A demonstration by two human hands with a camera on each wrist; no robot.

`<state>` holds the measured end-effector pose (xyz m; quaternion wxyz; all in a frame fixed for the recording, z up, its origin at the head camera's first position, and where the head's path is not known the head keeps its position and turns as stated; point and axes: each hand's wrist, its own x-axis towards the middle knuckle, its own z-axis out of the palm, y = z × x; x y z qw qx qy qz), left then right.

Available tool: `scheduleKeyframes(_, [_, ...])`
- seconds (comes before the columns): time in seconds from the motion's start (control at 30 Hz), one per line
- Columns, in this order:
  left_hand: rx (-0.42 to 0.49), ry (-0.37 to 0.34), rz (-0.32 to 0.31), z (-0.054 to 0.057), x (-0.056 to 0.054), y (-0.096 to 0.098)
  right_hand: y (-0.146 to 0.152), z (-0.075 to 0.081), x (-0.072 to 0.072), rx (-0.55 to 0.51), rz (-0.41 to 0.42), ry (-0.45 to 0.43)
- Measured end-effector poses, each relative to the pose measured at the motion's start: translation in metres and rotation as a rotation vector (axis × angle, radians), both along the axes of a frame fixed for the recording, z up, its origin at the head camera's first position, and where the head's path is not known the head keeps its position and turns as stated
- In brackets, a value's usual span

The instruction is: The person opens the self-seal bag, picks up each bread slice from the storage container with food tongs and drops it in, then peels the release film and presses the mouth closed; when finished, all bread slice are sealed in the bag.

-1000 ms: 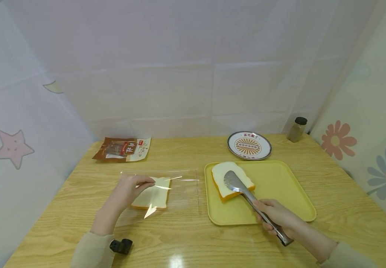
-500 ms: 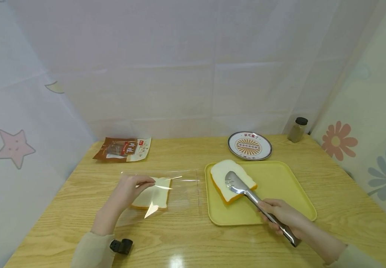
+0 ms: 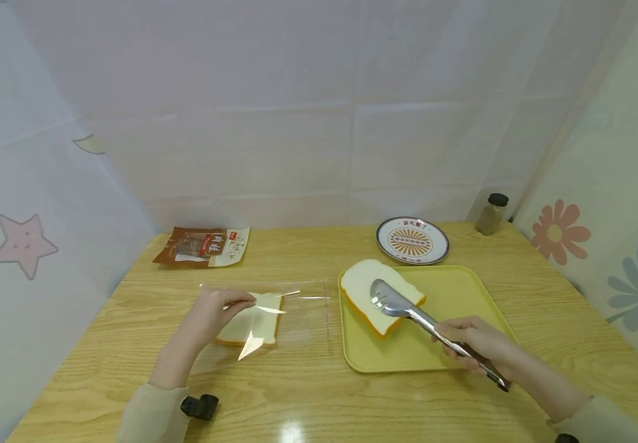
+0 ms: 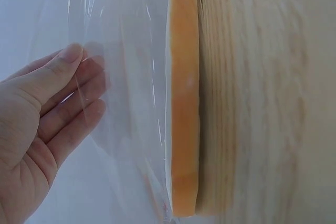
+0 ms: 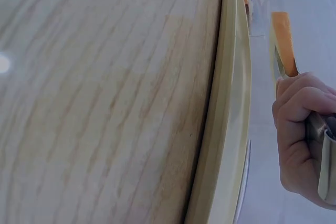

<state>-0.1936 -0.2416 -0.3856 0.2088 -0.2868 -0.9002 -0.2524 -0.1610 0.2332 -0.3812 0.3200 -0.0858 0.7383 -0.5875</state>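
In the head view my left hand point(image 3: 216, 314) pinches the upper layer of a clear plastic bag point(image 3: 304, 320) and holds it up. A white bread slice with an orange crust point(image 3: 252, 326) lies flat on the table beneath that raised plastic; its crust edge point(image 4: 184, 108) fills the middle of the left wrist view. My right hand point(image 3: 474, 341) grips metal tongs point(image 3: 421, 320) by the handles. Their head clasps a second bread slice point(image 3: 363, 283), tilted and raised over the left part of the yellow tray point(image 3: 462, 307). The lower tong arm is hidden under this slice.
A brown and white food packet point(image 3: 202, 247) lies at the back left. Behind the tray sits a patterned round plate point(image 3: 411, 241), with a black-capped jar point(image 3: 491, 214) at the far right corner. Cloth walls point(image 3: 274, 154) border the wooden table point(image 3: 296, 400).
The second bread slice has risen off the tray in the tongs and tilted. My right hand has shifted right and slightly up. My left hand and the plastic have stayed in place.
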Motion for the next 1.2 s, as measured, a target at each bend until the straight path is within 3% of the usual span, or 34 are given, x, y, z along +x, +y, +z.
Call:
scheduleKeyframes(0.33, [-0.002, -0.012, 0.002, -0.002, -0.001, -0.002, -0.005, 0.012, -0.015, -0.009, 0.134, 0.011])
scheduleKeyframes(0.57, [0.007, -0.049, 0.029, -0.001, 0.0, -0.002, -0.015, 0.015, -0.027, 0.048, 0.194, -0.008])
scheduleKeyframes(0.93, [0.023, -0.007, 0.011, 0.001, 0.0, -0.001, -0.03, 0.016, -0.046, 0.039, 0.34, -0.031])
scheduleKeyframes(1.2, [0.023, 0.011, -0.018, 0.0, -0.001, -0.002, -0.039, 0.013, -0.058, 0.032, 0.379, -0.062])
